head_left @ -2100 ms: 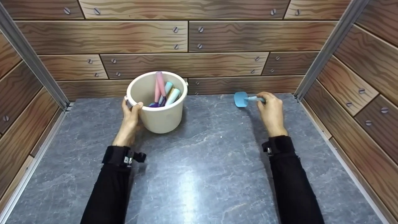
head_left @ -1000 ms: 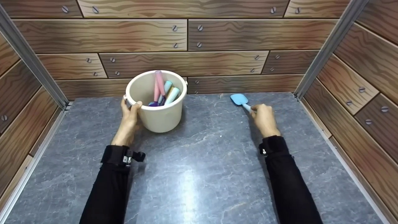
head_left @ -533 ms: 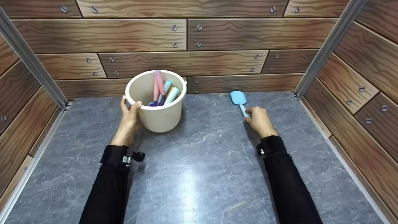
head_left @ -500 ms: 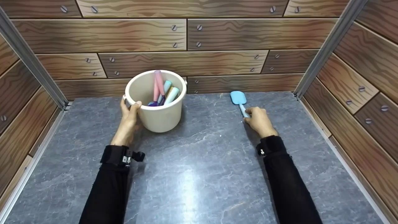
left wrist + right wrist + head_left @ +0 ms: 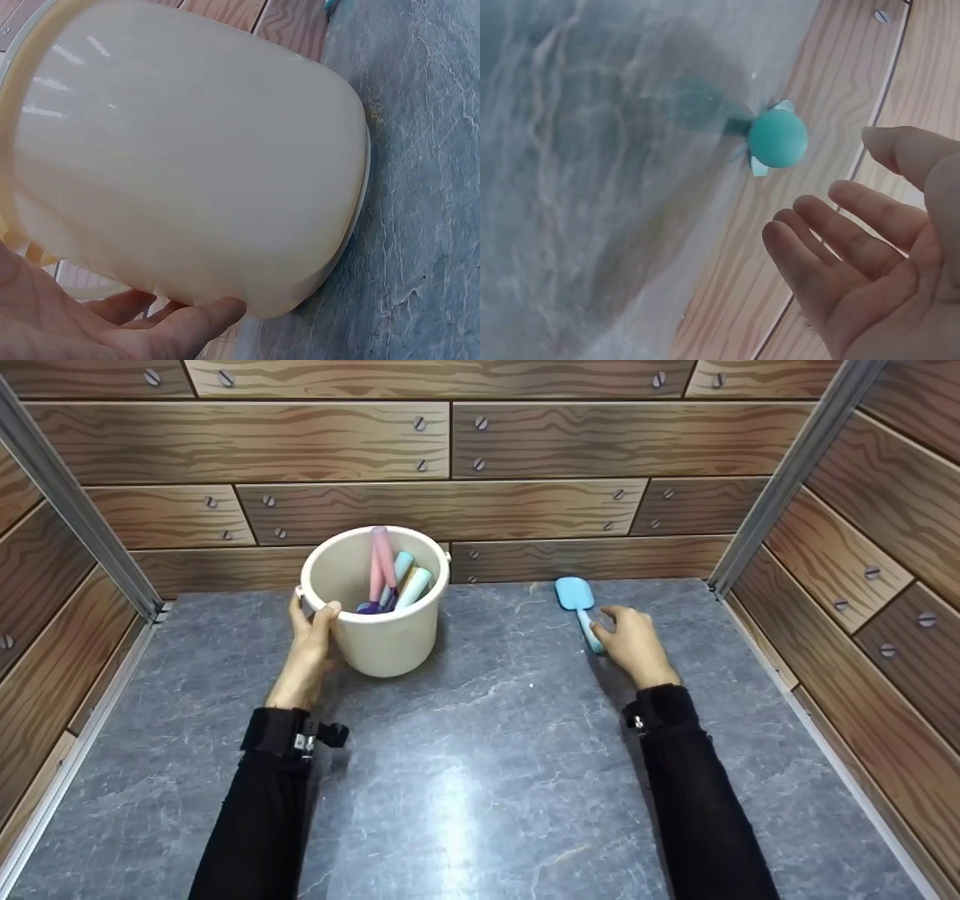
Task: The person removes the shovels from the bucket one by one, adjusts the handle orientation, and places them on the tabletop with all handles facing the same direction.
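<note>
My left hand (image 5: 306, 656) holds the left side of a cream bucket (image 5: 386, 641), with the thumb at its rim. In the left wrist view, its fingers (image 5: 206, 321) touch the outer wall of the bucket. Pink and light-blue handles (image 5: 384, 556) stick up inside the bucket; purple parts show lower down. A blue toy shovel (image 5: 575, 594) lies near the back wall, blade to the rear. Just right of its handle is my right hand (image 5: 636, 646). In the right wrist view its fingers (image 5: 855, 232) are spread apart from the round teal handle end (image 5: 778, 138).
The floor (image 5: 487, 780) is a grey marbled surface. Wood-patterned panels (image 5: 547, 442) rise at the back and both sides, with metal corner posts (image 5: 780, 487). A black strap with a small device (image 5: 304, 737) sits on the left wrist.
The right hand has turned the shovel so its handle points toward me, and set it down. Its fingers have parted from the handle and moved slightly right. The left hand stays on the bucket.
</note>
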`<state>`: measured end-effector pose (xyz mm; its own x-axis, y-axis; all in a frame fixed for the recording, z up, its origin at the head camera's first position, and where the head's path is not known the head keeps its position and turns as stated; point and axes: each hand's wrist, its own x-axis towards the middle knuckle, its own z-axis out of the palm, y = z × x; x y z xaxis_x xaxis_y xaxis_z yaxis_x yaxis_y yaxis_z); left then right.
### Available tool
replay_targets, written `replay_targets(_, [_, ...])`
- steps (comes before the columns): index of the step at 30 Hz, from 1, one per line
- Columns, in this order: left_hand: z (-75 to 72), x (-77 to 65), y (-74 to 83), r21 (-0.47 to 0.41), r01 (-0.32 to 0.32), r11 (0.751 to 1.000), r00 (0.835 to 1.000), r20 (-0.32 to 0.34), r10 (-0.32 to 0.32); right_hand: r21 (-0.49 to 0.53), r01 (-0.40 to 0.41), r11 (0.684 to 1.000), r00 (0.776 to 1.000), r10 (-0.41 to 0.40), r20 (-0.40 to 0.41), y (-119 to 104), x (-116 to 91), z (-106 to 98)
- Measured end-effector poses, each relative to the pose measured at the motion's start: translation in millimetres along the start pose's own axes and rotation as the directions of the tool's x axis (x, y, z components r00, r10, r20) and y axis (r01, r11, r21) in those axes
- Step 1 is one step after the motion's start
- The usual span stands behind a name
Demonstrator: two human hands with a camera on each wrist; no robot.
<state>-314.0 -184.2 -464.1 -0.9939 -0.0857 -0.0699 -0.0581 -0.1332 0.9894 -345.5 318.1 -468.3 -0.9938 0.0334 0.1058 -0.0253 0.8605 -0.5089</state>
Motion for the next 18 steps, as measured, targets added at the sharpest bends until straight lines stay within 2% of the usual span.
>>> replay_targets(10, [-2.5,0.6,1.1,-0.002,0.007,1.000,1.000,-0.001,-0.007,-0.005,0.058,0.998,0.997,-0.058,-0.057,-16.8,-0.2,-7.8])
replay_targets(18, [-0.9,2.6,-1.5,0.019,-0.016,1.000,1.000,-0.006,0.016,-0.029,0.153,0.988,0.977,-0.156,-0.142,-43.3,-4.7,-17.9])
